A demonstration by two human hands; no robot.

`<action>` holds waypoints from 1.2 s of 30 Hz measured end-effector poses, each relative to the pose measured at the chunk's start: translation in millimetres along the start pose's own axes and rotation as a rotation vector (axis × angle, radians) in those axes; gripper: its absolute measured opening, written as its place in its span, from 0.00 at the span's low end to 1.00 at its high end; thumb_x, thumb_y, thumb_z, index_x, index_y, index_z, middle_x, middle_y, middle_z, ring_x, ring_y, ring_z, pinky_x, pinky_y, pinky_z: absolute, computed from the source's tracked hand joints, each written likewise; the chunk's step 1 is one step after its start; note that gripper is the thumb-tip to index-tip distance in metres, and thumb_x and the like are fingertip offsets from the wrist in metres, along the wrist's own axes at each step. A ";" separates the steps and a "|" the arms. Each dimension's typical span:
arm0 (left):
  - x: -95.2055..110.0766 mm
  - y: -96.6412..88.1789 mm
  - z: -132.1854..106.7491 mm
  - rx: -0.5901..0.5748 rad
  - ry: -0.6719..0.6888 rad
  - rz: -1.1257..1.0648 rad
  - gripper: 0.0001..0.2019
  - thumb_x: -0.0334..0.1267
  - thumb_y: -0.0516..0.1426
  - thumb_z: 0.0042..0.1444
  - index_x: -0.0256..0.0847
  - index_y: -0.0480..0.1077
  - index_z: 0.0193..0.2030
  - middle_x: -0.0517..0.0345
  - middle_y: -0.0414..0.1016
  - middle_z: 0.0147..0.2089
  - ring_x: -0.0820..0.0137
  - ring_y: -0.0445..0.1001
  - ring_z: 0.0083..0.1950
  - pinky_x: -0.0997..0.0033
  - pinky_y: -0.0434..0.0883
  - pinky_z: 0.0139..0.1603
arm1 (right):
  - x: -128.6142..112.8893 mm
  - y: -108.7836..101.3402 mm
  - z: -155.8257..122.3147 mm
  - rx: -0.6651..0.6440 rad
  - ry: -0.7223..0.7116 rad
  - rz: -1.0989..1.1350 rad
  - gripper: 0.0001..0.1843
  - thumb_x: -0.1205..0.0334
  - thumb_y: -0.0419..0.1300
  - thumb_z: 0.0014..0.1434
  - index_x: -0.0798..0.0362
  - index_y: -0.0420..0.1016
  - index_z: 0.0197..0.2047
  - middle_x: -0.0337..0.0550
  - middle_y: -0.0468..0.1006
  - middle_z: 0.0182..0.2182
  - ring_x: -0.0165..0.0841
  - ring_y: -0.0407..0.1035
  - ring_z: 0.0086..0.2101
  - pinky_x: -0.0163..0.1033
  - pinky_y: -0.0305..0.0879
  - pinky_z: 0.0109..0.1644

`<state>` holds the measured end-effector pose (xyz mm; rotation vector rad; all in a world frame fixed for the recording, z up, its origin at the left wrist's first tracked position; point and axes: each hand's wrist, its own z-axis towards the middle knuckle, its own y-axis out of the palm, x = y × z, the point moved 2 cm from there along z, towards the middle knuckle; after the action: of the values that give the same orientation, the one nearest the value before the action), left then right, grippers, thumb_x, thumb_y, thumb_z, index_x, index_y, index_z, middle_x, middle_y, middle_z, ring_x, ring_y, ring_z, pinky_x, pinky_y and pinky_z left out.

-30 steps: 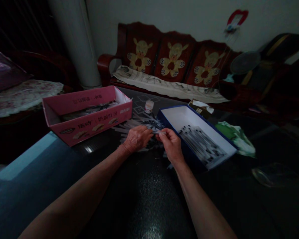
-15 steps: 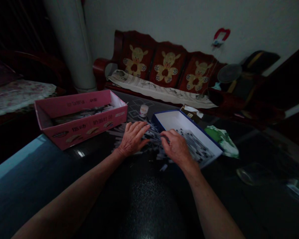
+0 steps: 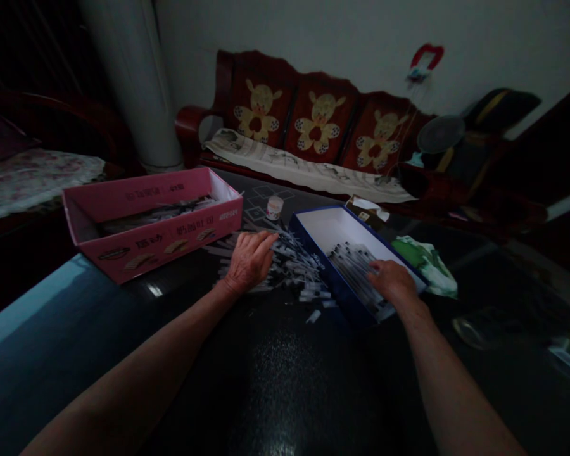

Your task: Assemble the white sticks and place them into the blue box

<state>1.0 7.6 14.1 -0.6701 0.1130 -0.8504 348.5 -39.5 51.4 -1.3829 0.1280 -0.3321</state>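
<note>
My left hand [image 3: 249, 261] lies flat and open on the pile of little sticks [image 3: 297, 272] on the dark bench [image 3: 275, 380]. My right hand [image 3: 394, 282] rests on the row of sticks [image 3: 351, 259] inside the blue box [image 3: 323, 269]. I cannot tell if it holds one. My hands are apart.

Two boxes: a pink box [image 3: 171, 237] left of the left fingers [image 3: 266, 239], a blue box [image 3: 325, 229] under the right fingers [image 3: 376, 269]; one white jar [image 3: 275, 207] beyond; three cushions [image 3: 319, 125]; countless sticks [image 3: 294, 269].

A dim home living room: a carved red wooden sofa [image 3: 323, 120] with bear-patterned cushions stands at twelve o'clock behind a dark glass coffee table [image 3: 275, 380].
</note>
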 end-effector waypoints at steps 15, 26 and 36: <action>-14.3 3.8 -0.7 0.084 -0.164 0.034 0.14 0.33 0.47 0.63 0.37 0.72 0.49 0.53 0.74 0.32 0.68 0.72 0.36 0.69 0.68 0.41 | -127.2 -24.2 -76.2 -0.110 -0.597 0.572 0.07 0.70 0.58 0.55 0.51 0.77 0.31 0.39 0.73 0.30 0.30 0.68 0.30 0.35 0.60 0.35; -41.0 0.2 -1.0 0.293 -0.437 -0.100 0.13 0.36 0.49 0.64 0.37 0.72 0.48 0.53 0.79 0.42 0.70 0.78 0.41 0.72 0.72 0.45 | -196.4 -21.5 -92.4 -0.051 -0.753 0.537 0.08 0.65 0.56 0.62 0.50 0.77 0.40 0.43 0.74 0.37 0.33 0.69 0.39 0.37 0.64 0.44; -34.4 -2.3 2.6 0.275 -0.434 -0.135 0.13 0.34 0.49 0.62 0.36 0.72 0.48 0.52 0.80 0.41 0.70 0.78 0.41 0.73 0.72 0.45 | -227.9 -22.3 -95.8 -0.088 -0.733 0.273 0.07 0.61 0.57 0.61 0.50 0.76 0.40 0.45 0.74 0.39 0.37 0.69 0.41 0.41 0.62 0.44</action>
<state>-22.5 32.9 11.9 -0.5926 -0.4372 -0.8124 102.3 -63.5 31.3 -1.4735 -0.2762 0.4189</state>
